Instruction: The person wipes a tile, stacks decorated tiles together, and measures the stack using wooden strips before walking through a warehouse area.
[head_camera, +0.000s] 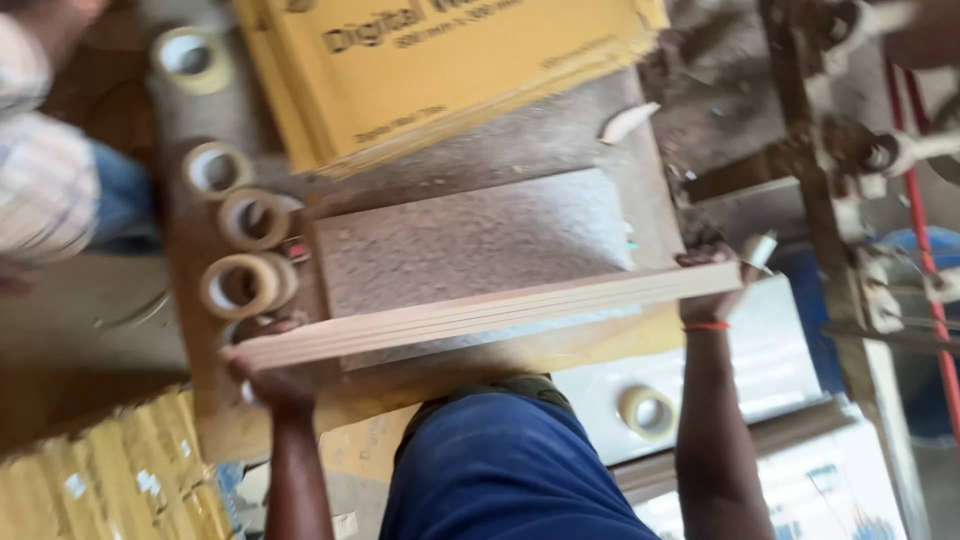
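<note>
Spanning left hand (268, 380), right hand (712, 292): tile stack (480, 312).

Tile packing workshop: tape rolls (245, 285), stacked cartons (440, 70), dusty workbench (520, 135).

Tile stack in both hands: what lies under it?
Under the tile stack lies a speckled slab on flat brown cardboard; the slab's near edge is covered.

A stack of tiles (480, 312) lies across the tabletop (560, 140), held at its ends by the left hand (268, 378) and right hand (715, 285). Tape rolls (245, 220) sit to its left; flat cartons (440, 70) lie behind it.
</note>
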